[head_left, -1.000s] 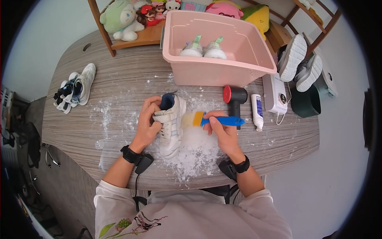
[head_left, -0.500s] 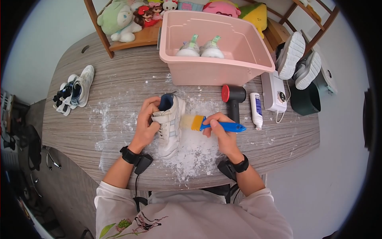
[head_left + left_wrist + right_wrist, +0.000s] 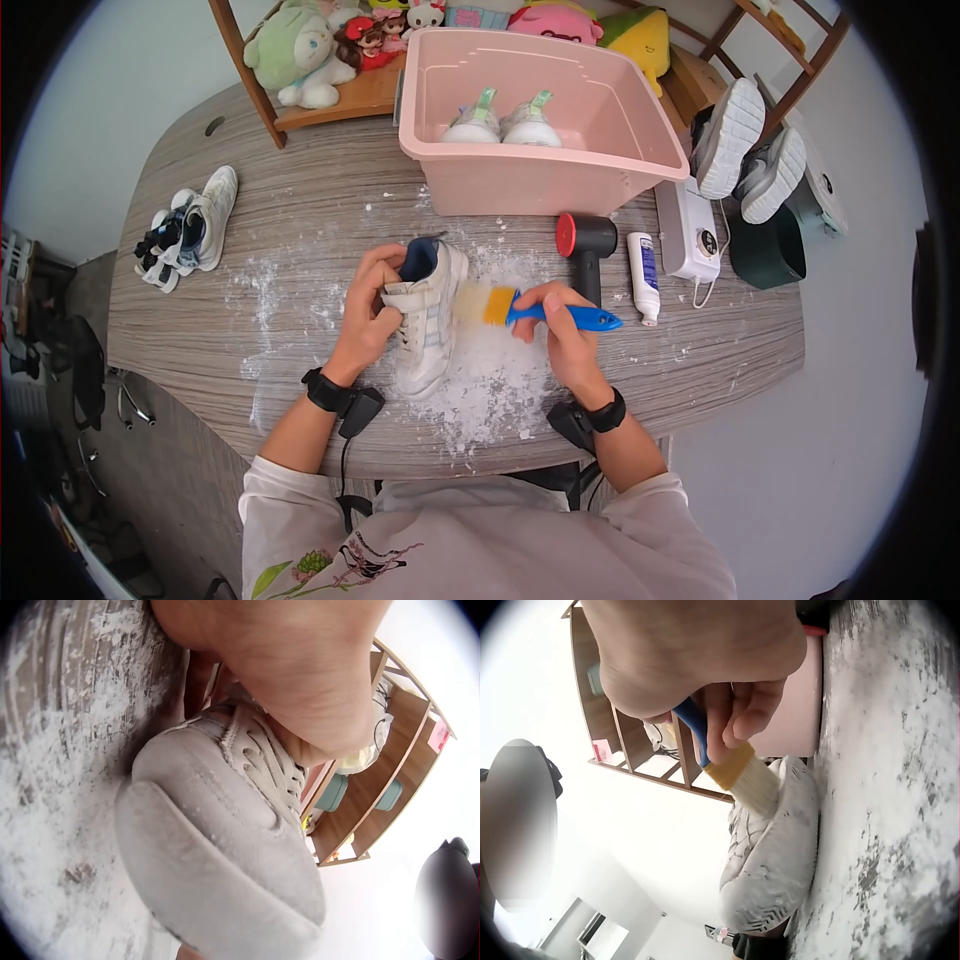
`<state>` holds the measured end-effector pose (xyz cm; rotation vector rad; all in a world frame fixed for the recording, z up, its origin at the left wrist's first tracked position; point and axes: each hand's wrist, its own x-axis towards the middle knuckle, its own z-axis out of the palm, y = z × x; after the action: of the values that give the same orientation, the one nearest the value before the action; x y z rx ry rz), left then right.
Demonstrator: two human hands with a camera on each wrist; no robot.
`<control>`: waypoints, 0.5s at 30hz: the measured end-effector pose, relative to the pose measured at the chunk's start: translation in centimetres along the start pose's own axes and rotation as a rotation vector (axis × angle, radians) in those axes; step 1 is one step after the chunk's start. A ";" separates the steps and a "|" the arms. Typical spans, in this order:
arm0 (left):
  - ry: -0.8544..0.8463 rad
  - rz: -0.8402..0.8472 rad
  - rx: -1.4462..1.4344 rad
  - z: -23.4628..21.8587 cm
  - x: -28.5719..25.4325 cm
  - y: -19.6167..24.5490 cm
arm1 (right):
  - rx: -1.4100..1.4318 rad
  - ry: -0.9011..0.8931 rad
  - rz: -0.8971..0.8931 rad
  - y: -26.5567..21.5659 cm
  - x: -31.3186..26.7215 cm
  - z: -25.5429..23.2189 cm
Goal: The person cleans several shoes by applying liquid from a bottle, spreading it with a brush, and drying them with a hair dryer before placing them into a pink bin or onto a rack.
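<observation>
Two hands share the work at the middle of the head view. Your left hand (image 3: 370, 318) pinches the upper of a white shoe (image 3: 428, 335) near its ankle opening, thumb over the strap side; how far the fingers reach inside, you cannot tell from here. The shoe sits just left of centre in the frame, toe toward the bottom edge; whether its sole lies flat on the table (image 3: 310, 200) is unclear. Your right hand (image 3: 567, 338), right of centre, pinches the blue handle of a paintbrush (image 3: 497, 306) between thumb and fingers, close to the yellow band. In the right wrist view, the pale bristles (image 3: 757, 791) appear to touch the shoe's side.

You seem to be at the brushing step, working the side that faces the right of the frame, above white powder (image 3: 490, 400) scattered at lower centre. The next stroke likely calls for a steady left pinch and light bristle pressure along that side toward the toe.
</observation>
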<state>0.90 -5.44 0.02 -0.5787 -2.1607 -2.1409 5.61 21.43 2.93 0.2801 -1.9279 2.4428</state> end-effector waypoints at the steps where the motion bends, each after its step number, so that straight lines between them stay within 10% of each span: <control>1: -0.014 0.018 -0.009 -0.1 0.0 -0.2 | 0.000 0.001 -0.001 -0.2 0.2 0.6; 15: -0.083 -0.084 -0.287 -0.4 -0.1 -0.5 | 0.224 0.068 0.027 -0.2 0.5 -1.2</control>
<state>0.76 -5.82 -0.48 -0.6124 -1.9608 -2.5383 5.01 22.56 2.97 0.1716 -1.6442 2.6506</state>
